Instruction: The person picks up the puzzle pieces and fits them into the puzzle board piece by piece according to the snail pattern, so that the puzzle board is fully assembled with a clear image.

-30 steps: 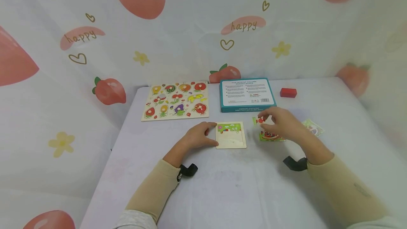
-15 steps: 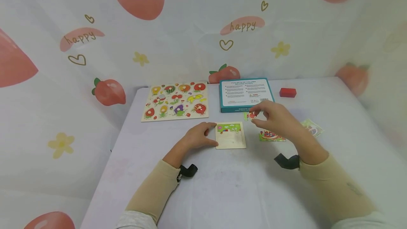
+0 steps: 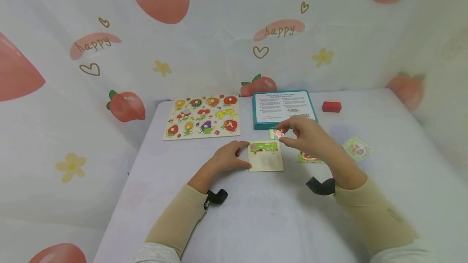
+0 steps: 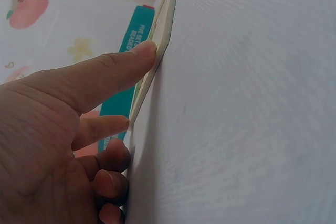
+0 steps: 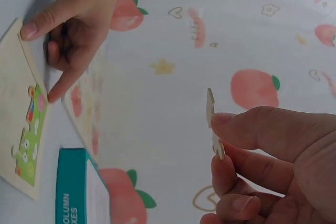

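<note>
A square wooden puzzle tray (image 3: 266, 163) lies flat on the table, with a green picture strip (image 5: 32, 137) fitted along its far side and bare wood below. My left hand (image 3: 228, 156) touches the tray's left edge, thumb near the front corner and index finger near the far one, other fingers curled. My right hand (image 3: 310, 135) pinches a small jigsaw piece (image 3: 276, 134) between thumb and fingers, in the air just above the tray's far right corner. In the right wrist view the piece (image 5: 210, 107) shows edge-on. Under the right hand lies a red and green puzzle piece (image 3: 308, 157), partly hidden.
Behind the tray lies a teal box (image 3: 285, 108) with printed text. A fruit peg puzzle board (image 3: 175, 136) lies at the back left. A red block (image 3: 331, 106) sits at the back right, and a pale printed piece (image 3: 357, 149) lies right of the right hand.
My right hand has moved left with the jigsaw piece, from over the red and green piece to the tray's far right corner. The left hand has stayed in place.
</note>
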